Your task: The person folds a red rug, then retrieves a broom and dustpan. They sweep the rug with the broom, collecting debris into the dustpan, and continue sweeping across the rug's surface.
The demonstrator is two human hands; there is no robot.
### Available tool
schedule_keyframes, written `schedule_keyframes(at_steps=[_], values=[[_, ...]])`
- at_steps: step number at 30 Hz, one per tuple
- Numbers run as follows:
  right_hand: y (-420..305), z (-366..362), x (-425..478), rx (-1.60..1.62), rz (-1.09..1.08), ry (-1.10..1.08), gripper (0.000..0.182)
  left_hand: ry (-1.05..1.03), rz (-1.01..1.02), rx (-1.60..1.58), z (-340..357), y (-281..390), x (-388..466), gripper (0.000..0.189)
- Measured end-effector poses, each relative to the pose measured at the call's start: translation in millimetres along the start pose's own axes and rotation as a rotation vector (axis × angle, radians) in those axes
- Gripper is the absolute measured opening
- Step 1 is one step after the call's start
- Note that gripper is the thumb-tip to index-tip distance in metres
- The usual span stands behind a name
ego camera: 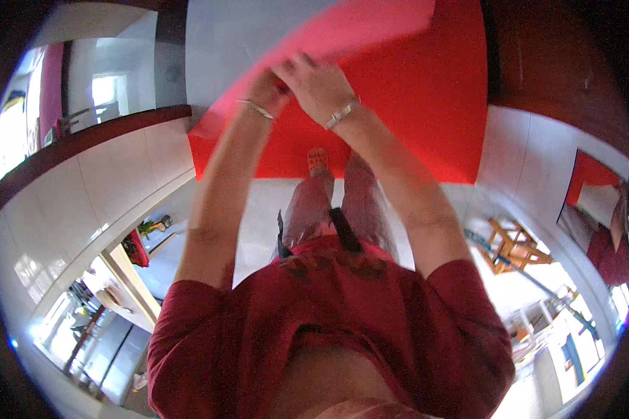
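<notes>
A large red sheet (419, 110), a cloth or thin mat, covers the floor in front of me. Its far part is raised into a blurred pink flap (346, 31) that slants from lower left to upper right. My left hand (268, 90) is at this flap, with its fingers curled in and partly hidden. Over it reaches my right hand (322, 86), its blurred fingers close to the left hand and the flap; their grip is unclear. Both wrists wear a bracelet or band. An orange shoe (317, 158) is at the sheet's near side.
Pale panelled walls (120, 162) flank me, with a dark red ledge (89, 131) on the left. Grey floor (220, 52) shows beyond the flap. Behind me on the right are a wooden stool (516, 246) and a long pole (534, 283). A mirror (592, 209) hangs at far right.
</notes>
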State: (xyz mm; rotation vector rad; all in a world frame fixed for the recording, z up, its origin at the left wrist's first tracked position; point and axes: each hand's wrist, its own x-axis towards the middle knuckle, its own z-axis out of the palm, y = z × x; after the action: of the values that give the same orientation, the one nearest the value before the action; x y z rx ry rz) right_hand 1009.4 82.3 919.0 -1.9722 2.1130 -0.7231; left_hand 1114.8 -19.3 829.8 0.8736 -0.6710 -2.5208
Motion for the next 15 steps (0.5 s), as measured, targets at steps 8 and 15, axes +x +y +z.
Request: schedule_keyframes(at_steps=[8,15], values=[[-29.2,103.2,-198.1,0.205,0.259,-0.623,0.025,0.212,-0.688,-0.484,-127.4,-213.9,-135.3,0.039],[8.2,110.2,-192.8,-0.048,0.354,-0.507,0.031,0.367,-0.489,0.015,6.7,-125.9,-68.7,0.025]])
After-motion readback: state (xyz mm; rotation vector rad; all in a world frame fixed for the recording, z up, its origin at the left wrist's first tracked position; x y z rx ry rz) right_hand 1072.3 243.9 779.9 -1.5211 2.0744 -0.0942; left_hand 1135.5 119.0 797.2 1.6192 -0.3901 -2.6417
